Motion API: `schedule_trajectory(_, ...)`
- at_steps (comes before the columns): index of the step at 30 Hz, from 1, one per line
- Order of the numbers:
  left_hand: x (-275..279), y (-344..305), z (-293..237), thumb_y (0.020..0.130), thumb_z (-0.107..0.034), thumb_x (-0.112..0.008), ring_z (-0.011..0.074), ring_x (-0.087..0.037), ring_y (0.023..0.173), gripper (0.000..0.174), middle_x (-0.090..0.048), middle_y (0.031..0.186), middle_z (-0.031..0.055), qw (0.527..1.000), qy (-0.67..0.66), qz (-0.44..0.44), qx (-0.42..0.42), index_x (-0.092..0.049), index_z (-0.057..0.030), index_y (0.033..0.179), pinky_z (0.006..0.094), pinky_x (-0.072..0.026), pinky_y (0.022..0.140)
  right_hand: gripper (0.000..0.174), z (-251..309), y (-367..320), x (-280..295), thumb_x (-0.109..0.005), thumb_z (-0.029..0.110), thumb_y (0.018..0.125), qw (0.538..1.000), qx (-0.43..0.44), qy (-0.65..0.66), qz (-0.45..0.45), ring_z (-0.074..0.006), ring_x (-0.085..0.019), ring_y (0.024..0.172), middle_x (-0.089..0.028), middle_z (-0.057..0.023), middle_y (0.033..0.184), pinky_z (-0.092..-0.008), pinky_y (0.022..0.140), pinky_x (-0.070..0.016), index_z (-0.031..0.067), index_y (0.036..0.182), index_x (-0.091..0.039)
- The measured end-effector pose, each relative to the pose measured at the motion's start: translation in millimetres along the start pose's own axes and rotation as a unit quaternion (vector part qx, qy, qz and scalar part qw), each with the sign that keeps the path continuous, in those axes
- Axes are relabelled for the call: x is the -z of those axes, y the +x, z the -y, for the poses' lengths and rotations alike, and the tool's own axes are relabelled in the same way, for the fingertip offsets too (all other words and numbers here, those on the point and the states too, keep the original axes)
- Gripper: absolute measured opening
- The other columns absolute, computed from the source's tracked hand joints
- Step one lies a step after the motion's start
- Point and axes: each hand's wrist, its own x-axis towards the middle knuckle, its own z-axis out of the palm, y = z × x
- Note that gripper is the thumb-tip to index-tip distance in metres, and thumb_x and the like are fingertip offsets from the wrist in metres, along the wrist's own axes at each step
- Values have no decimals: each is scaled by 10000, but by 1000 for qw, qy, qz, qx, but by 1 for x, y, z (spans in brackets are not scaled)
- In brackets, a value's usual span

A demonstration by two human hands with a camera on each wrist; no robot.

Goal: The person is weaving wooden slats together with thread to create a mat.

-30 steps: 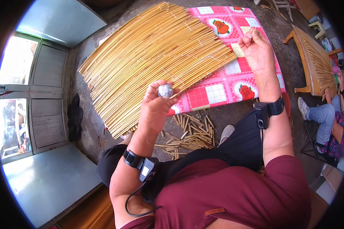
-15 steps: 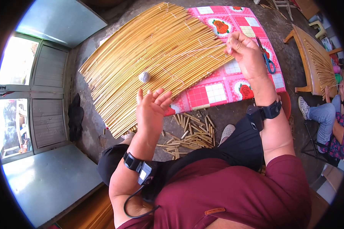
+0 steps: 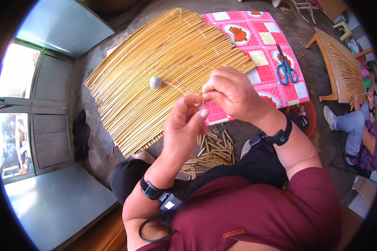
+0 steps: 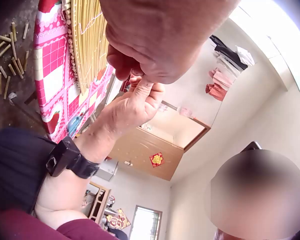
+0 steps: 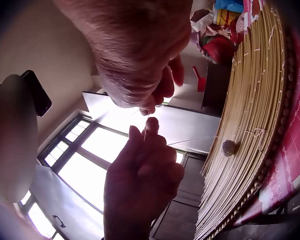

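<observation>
A mat of thin yellow sticks tied with white string (image 3: 163, 54) lies on the table. On it sits a ball of greyish-white string (image 3: 155, 83), its strand running to the hands just above the mat's near edge. My left hand (image 3: 181, 127) pinches the string between thumb and fingers. Close beside it, my right hand (image 3: 234, 96) has its fingers curled and pinches the string too. In the right wrist view a short length of string stretches between the left hand (image 5: 140, 180) and the right fingertips. Scissors with blue handles (image 3: 286, 72) lie right of the mat.
A pink checked cloth with roses (image 3: 213, 111) covers the table. Cut stick pieces (image 3: 213, 152) are heaped on the floor below. A red basin (image 3: 309, 119) stands by the table's right corner. Another person (image 3: 360, 138) sits at a wooden table (image 3: 324, 67) on the right.
The string ball left my left hand and now rests on the mat. My right hand came down and left, my left hand moved right, and they meet at the string. The scissors came into full view.
</observation>
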Motion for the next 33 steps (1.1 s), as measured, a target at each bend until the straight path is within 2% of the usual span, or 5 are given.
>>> schedule_trajectory(7, 20, 11, 0, 927, -92, -606, 35, -324, 434, 57, -435, 584, -54, 993, -86, -54, 56, -579, -43, 937, 197, -267, 401, 143, -16, 6, -3, -703, 93, 766, 997, -23, -75, -17, -258, -565, 704, -546, -68, 726, -381, 650, -459, 70, 789, -564)
schedule_trajectory(13, 30, 12, 0, 926, -127, -614, 26, -251, 407, 63, -328, 536, -87, 981, -136, -98, 94, -598, -67, 924, 206, -216, 381, 63, -14, 9, -4, -657, 24, 845, 985, -143, 79, -57, -176, -615, 706, -614, -61, 776, -301, 639, -497, 5, 858, -598)
schedule_trajectory(18, 32, 12, 1, 934, -128, -604, 20, -241, 403, 52, -309, 533, -94, 980, -152, -90, 95, -609, -77, 925, 211, -209, 375, 69, -10, 5, -8, -621, 54, 899, 933, -269, 237, 38, -115, -621, 721, -657, -35, 829, -255, 654, -510, 11, 862, -582)
schedule_trajectory(27, 25, -3, -16, 937, -113, -582, 38, -276, 391, 60, -486, 542, -11, 986, -138, -82, 34, -599, -58, 920, 214, -235, 371, 196, 4, -7, -40, -470, 245, 1011, 730, -353, 558, 176, -165, -642, 557, -638, -84, 660, -256, 523, -516, 49, 1009, -473)
schedule_trajectory(33, 25, -28, -44, 899, -64, -601, 53, -449, 526, 60, -652, 767, 102, 999, -30, 20, -36, -612, -5, 892, 200, -352, 482, 158, -8, -12, -57, -525, 201, 993, 760, -275, 549, 214, -112, -590, 889, -625, -68, 953, -284, 815, -487, 44, 980, -504)
